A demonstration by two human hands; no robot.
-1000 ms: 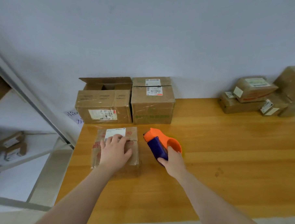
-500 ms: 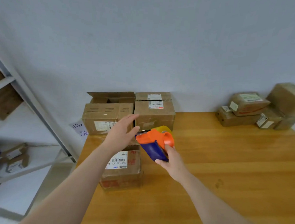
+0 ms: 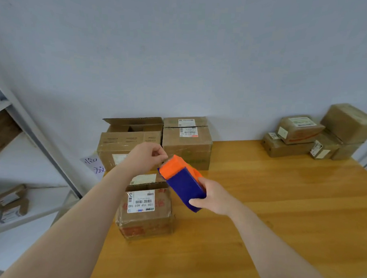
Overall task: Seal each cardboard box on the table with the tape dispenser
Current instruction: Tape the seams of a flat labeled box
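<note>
The right grip (image 3: 213, 198) is closed around the tape dispenser (image 3: 183, 181), tilted just above the small box (image 3: 146, 208) on the bench (image 3: 280, 206). The left grip (image 3: 145, 158) pinches at the dispenser's front; whether it has the tape end I cannot tell. It is best to pull the tape straight, then press it along the box seam.

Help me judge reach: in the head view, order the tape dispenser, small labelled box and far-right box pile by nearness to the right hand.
1. tape dispenser, gripped by the right hand.
2. small labelled box, just left of it.
3. box pile, far right at the wall.
</note>
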